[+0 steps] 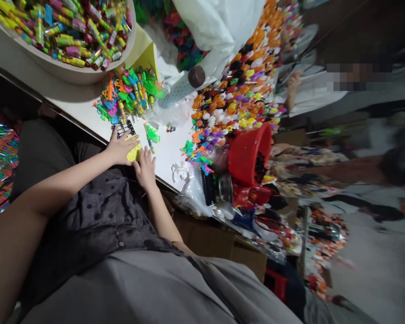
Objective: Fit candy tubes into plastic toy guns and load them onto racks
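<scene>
My left hand (121,147) lies with fingers spread across a yellow piece (134,153) and the near end of a black slotted rack (126,128) at the table edge. Close beside it, my right hand (146,167) has its fingers stretched out near the yellow piece's right side. Whether it touches the piece I cannot tell. Just past the hands lies a green plastic toy (152,133) with a small candy-filled tube by it. Beyond the rack is a heap of green, orange, blue and pink plastic toys (131,92) mixed with tubes.
A large round tub (87,77) of colourful tubes stands at upper left. To the right are a perforated box (178,90), a mound of orange, white and purple toys (232,99), a red basin (245,155) and plastic bags (194,189). Other people (313,90) sit farther right.
</scene>
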Demonstrator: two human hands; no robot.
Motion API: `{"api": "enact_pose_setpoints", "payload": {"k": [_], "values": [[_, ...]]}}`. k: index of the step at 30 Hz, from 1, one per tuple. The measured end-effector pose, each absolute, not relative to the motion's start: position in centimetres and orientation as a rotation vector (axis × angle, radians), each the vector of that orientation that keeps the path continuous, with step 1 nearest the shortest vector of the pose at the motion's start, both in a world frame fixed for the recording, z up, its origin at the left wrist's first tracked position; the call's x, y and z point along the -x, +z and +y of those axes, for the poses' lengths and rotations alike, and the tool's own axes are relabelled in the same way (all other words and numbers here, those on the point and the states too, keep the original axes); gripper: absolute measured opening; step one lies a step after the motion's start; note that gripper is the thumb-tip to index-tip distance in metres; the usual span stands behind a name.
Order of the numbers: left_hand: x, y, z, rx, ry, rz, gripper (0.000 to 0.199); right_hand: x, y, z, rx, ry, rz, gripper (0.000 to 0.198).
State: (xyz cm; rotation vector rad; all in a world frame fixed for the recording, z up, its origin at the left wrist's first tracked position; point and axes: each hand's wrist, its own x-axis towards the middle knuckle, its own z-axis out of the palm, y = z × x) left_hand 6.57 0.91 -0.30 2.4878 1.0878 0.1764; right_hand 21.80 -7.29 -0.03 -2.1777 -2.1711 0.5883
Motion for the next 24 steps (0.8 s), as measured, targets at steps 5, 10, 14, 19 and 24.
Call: {"api": "enact_pose_setpoints", "payload": {"k": [5,10,14,19,24], "values": [[-6.3,-0.4,0.7,-2.46,0.181,1.133,0.081,-21.5,-0.8,-7.8,2.047,0.577,-2.319,0.06],[-5.9,-0.7,0.6,-2.448,0.162,1.094,0.085,-23.3,-1.0,-9.5,1.978,0.529,-2.407,0.072],[-5.5,-0.7,0.5,-2.458,0.135,1.088,0.089,-23.3,-1.5,-10.3,1.904,0.492,-2.44,0.085],[-5.1,-0.5,0.5,-2.487,0.1,1.086,0.092,-22.7,-2.5,-10.7,1.909,0.392,-2.367,0.067],[-4.9,-0.1,0.1,-2.467,0.045,1.143,0.095,-22.8,-2.7,-10.5,1.868,0.38,-2.322,0.052]]}}
